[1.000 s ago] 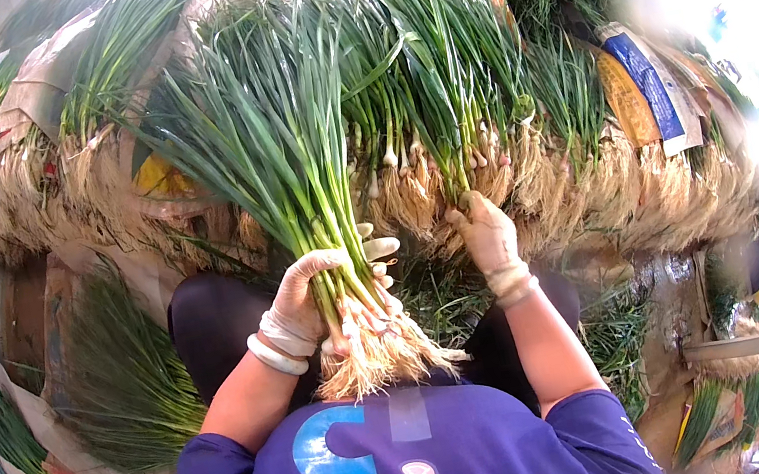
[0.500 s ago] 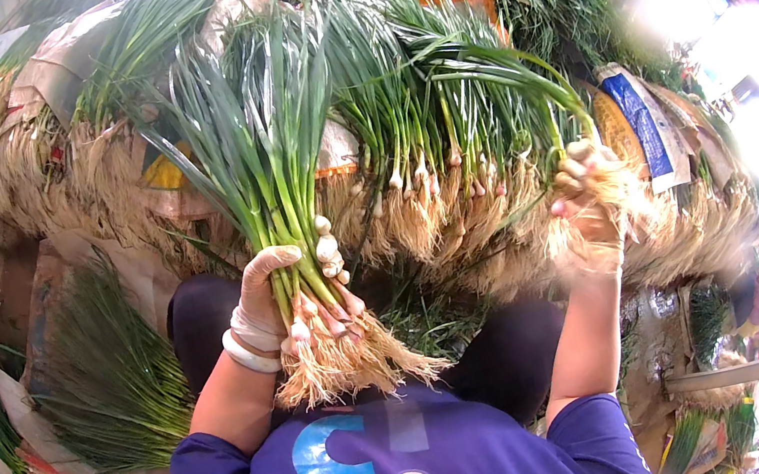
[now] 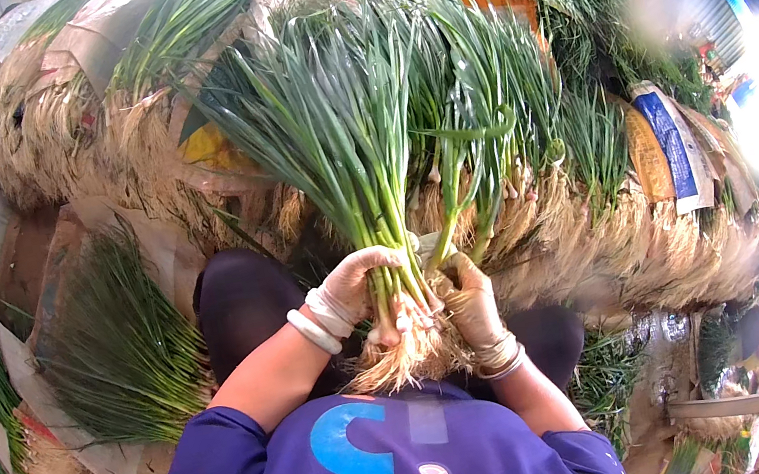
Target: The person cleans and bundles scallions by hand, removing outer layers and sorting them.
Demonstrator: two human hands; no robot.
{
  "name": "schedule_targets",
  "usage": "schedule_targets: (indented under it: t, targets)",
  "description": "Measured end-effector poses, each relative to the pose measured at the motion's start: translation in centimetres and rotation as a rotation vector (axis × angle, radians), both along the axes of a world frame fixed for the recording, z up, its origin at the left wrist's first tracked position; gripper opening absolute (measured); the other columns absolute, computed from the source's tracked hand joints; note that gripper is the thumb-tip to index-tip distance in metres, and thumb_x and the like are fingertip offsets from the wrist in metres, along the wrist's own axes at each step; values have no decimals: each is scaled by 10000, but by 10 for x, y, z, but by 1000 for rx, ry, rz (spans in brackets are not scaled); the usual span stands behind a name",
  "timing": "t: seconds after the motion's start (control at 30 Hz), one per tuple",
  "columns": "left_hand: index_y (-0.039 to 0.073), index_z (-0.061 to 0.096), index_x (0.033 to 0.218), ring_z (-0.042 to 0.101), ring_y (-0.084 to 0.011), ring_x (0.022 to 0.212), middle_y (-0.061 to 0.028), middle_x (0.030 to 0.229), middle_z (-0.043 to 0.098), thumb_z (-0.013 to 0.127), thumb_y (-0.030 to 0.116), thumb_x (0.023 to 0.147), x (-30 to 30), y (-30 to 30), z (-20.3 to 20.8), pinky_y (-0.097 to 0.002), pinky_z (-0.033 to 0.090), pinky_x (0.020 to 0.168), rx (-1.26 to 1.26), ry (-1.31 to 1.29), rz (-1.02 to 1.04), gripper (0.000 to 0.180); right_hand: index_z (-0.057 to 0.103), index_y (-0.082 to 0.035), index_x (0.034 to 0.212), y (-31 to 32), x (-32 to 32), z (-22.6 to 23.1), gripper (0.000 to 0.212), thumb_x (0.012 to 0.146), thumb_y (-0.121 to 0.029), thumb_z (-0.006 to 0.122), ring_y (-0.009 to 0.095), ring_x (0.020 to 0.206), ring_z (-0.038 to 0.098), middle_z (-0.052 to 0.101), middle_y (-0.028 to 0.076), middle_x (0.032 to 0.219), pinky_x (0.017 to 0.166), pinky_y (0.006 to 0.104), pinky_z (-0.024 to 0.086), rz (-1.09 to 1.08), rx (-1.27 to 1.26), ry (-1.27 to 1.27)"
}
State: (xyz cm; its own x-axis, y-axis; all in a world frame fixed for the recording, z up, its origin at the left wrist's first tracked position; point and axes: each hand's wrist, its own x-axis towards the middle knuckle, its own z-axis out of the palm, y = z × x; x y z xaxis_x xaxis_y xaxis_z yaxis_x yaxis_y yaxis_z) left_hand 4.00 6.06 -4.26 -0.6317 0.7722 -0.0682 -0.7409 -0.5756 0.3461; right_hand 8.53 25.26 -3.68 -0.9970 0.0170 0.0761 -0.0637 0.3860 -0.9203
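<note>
A bunch of green garlic [image 3: 379,176] stands upright before my chest, its long leaves fanning away and its pale roots hanging toward me. My gloved left hand [image 3: 362,284] is closed round the stems just above the small whitish-pink bulbs. Close against the bunch's right side, my gloved right hand [image 3: 467,298] grips a few more green garlic stalks [image 3: 459,213] by their lower ends. The fingers of that hand partly hide their bulbs.
A long heap of green garlic with shaggy roots [image 3: 597,260] stretches across in front of me. Another leafy pile [image 3: 121,354] lies on sacking at my left. A blue-and-white sack [image 3: 673,147] rests on the heap at right, and a curved metal bar [image 3: 749,400] is at lower right.
My right hand has come in from the far right with its stalks, which now stand beside the bunch. The bunch in my left hand sits farther right in view.
</note>
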Motion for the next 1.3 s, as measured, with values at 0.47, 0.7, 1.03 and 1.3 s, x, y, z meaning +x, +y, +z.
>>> schedule_targets:
  t: [0.47, 0.7, 1.03, 1.3]
  targets:
    - [17, 490, 1113, 646, -347, 745, -256, 866, 629, 587, 201, 801, -5, 17, 11, -440, 539, 688, -296, 2, 20, 375, 599, -15, 1034, -4, -57, -3, 184, 942, -156, 524, 115, 722, 572, 624, 19, 867, 669, 223, 465, -95, -631, -134]
    - [40, 518, 1065, 597, -352, 958, -156, 1054, 580, 596, 145, 783, -6, 22, 7, -517, 499, 841, -63, -17, -4, 311, 600, -54, 896, 30, -56, -29, 125, 907, -144, 514, 124, 570, 531, 602, 43, 705, 526, 245, 439, 34, -468, -350]
    - [-43, 501, 1078, 628, -386, 778, -197, 958, 559, 528, 208, 788, 4, 24, 31, -441, 559, 702, -87, 30, 99, 385, 588, -57, 1077, 59, -72, -46, 391, 781, -302, 665, 279, 866, 629, 652, 150, 947, 772, 360, 490, -279, 213, -81]
    - [52, 526, 1051, 564, -436, 941, -180, 1005, 541, 526, 181, 773, 8, 8, 43, -615, 511, 737, -13, -19, 47, 306, 643, -59, 957, 153, -47, 86, 142, 896, -162, 568, 72, 683, 559, 637, 13, 797, 586, 224, 448, -365, -439, 83]
